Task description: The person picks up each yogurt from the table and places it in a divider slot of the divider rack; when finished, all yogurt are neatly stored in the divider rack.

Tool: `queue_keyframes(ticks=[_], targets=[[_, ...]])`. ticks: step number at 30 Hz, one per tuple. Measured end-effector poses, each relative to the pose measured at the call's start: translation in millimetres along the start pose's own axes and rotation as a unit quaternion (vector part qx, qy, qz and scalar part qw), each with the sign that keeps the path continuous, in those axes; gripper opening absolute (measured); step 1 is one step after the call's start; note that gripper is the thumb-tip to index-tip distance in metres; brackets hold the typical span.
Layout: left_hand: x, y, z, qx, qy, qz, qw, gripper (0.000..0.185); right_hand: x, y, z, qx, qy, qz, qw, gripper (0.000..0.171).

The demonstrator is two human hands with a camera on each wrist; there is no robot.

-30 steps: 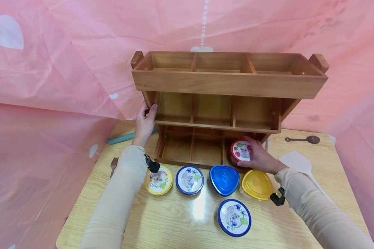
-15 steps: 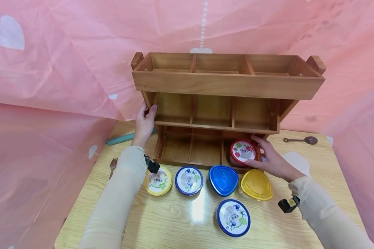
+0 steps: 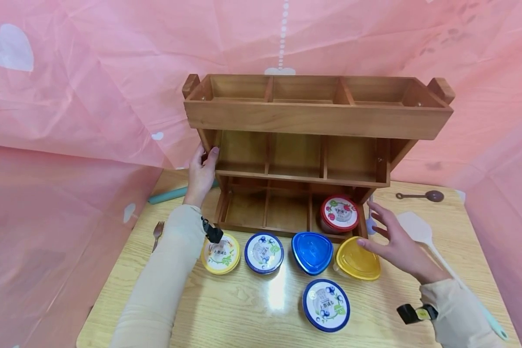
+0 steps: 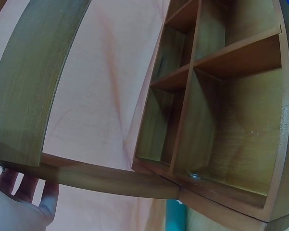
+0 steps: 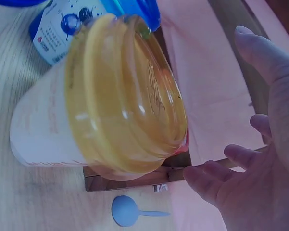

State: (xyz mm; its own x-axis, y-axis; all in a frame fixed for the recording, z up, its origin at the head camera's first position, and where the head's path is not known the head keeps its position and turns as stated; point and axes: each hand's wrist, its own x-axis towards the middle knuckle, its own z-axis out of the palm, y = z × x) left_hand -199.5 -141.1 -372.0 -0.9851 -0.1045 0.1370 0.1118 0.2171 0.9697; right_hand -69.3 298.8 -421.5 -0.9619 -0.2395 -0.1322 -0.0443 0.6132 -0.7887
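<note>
Plainly, the right hand is wide, thumb and fingers spread and holding nothing; its thumb overlaps the edge of the yellow rounded-triangular lidded tub in the head view, but the right wrist view shows a gap between them. The left hand grips the left side rail of the three-tier brown wooden shelf, fingers curled round its edge. The round red-rimmed tub with a strawberry label stands upright in the bottom tier's right compartment, between the divider and the end wall, under the middle tier's overhang. Open room separates it from the right fingertips. Just before the bottom tier's front edge stand the yellow tub and the blue rounded-triangular lidded tub; the white long-handled spatula lies beyond the right hand.
</note>
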Motion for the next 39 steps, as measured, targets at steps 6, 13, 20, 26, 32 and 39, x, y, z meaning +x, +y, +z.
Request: queue_keyframes(ticks=[6, 13, 20, 26, 32, 39], targets=[[0.2, 0.3, 0.4, 0.0, 0.003, 0.009, 1.0, 0.046, -20.0, 5.7, 9.5, 0.018, 0.039, -0.031, 0.999, 0.096], [-0.2, 1.0, -0.1, 0.003, 0.002, 0.004, 1.0, 0.046, -37.2, 13.6, 23.1, 0.041, 0.06, -0.045, 0.996, 0.096], [-0.4, 0.8, 0.2, 0.004, 0.004, 0.005, 1.0, 0.046, -48.3, 22.2, 43.3, 0.074, 0.074, -0.035, 0.994, 0.1], [-1.0, 1.4, 0.0, 0.002, 0.0, 0.005, 1.0, 0.045, -53.2, 25.5, 57.3, 0.102, 0.077, -0.017, 0.992, 0.104], [1.4, -2.4, 1.0, -0.001, 0.003, 0.008, 1.0, 0.045, -56.3, 30.6, 64.3, 0.098, 0.062, 0.03, 0.993, 0.103], [16.3, -34.3, 1.8, -0.007, 0.009, 0.008, 0.9999, 0.047, -56.8, 32.5, 67.6, 0.113, 0.051, 0.05, 0.991, 0.101]])
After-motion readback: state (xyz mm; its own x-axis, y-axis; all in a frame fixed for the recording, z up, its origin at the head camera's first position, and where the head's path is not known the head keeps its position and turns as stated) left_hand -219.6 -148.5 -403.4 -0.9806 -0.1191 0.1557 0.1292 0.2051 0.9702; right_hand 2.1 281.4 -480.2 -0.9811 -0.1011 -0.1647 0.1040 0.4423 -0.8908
